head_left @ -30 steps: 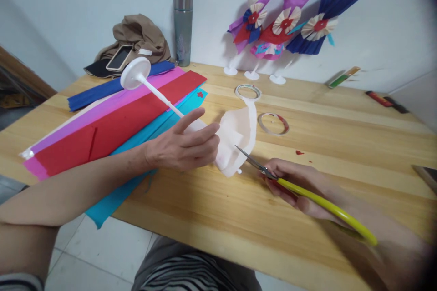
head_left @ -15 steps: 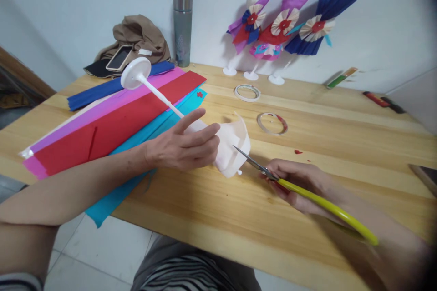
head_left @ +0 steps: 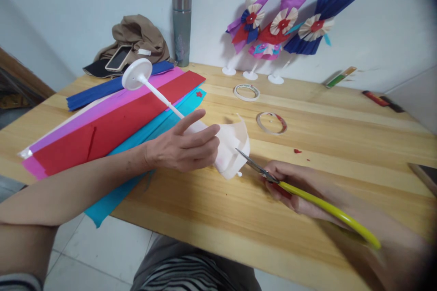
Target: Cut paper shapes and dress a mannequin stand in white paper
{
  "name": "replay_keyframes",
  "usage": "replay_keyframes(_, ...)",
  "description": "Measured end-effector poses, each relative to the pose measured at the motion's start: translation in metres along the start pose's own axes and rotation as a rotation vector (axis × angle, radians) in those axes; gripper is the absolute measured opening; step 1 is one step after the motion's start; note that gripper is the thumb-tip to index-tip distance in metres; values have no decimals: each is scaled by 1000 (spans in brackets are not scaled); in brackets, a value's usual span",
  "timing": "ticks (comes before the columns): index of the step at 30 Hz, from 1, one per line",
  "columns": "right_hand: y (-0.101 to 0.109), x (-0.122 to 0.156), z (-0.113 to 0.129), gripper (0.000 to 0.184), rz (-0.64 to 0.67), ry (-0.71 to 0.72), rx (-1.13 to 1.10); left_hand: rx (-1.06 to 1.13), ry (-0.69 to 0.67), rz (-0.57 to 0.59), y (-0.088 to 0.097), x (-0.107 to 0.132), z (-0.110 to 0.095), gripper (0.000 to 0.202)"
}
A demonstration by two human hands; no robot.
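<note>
Half-curled left hand (head_left: 184,145) holds a white stemmed stand (head_left: 159,94) with cream paper (head_left: 230,141) over the wooden table (head_left: 191,204); crepe sheets (head_left: 119,127) lie beneath its forearm; right hand (head_left: 300,177) is wrapped round scissors (head_left: 310,193) alongside; capped flask (head_left: 181,27) hides its contents.

Table, pale wooden, flat (head_left: 205,218): at back left lies a crumpled brown cloth bundle (head_left: 139,32), with a black rectangular glass phone (head_left: 118,57) at its front and a grey cylindrical metal flask (head_left: 181,32) just right. Before these, a flat red paper strip (head_left: 116,127) lies behind a folded turquoise paper sheet (head_left: 112,198). Right of the flask, three multicoloured paper figures (head_left: 283,22) stand in a row. Before them: two round tape rings (head_left: 272,133). At centre, a cream paper sheet (head_left: 228,136) lies between left hand (head_left: 184,148) and right hand (head_left: 290,182), with yellow-handled metal scissors (head_left: 324,202) in the latter.
</note>
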State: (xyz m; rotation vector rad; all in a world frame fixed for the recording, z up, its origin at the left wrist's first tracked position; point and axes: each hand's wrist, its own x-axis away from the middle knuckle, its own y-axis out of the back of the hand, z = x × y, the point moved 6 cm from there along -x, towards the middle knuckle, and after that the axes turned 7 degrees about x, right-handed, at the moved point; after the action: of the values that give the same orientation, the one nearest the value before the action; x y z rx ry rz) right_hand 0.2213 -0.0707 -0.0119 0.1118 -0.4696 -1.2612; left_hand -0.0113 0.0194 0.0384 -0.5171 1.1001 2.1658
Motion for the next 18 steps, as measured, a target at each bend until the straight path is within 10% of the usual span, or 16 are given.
replay_keyframes(18,-4,1,-17,33,7,66,-14,-6,4,-24,2,-3,0,14)
